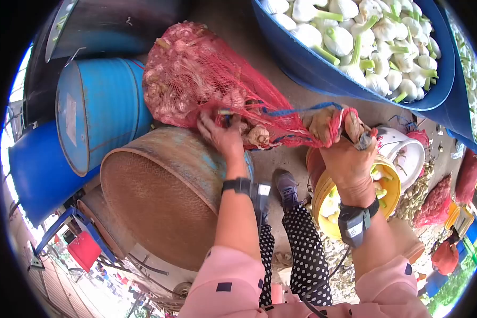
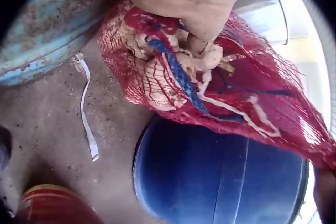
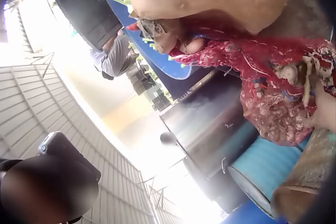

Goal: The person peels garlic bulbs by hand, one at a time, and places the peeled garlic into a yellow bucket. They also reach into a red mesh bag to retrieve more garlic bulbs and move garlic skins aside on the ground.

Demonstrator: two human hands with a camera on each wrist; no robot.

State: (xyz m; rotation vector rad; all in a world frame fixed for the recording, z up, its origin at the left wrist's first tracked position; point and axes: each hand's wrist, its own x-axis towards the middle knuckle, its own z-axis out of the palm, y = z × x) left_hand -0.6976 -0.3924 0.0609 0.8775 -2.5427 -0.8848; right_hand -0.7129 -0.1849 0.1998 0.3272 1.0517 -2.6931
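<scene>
A red mesh bag (image 1: 183,74) bulging with garlic bulbs stretches across the upper middle of the head view. My right hand (image 1: 350,161) grips its gathered end, with red netting bunched between the curled fingers; a worn dark wrap covers one fingertip. Beside the bulging part, my left hand (image 1: 222,138) holds the netting. In the left wrist view, the left thumb and fingers (image 2: 202,27) dig in among dry, papery garlic bulbs (image 2: 160,85). A blue strap (image 1: 302,110) runs along the netting between both hands.
A blue tub (image 1: 281,53) of trimmed garlic stands at upper right. Below my right hand is a yellow bucket (image 1: 323,217) with garlic pieces, next to a white bucket (image 1: 416,159). A large rusty drum (image 1: 153,212) and a light-blue drum (image 1: 106,111) lie at left.
</scene>
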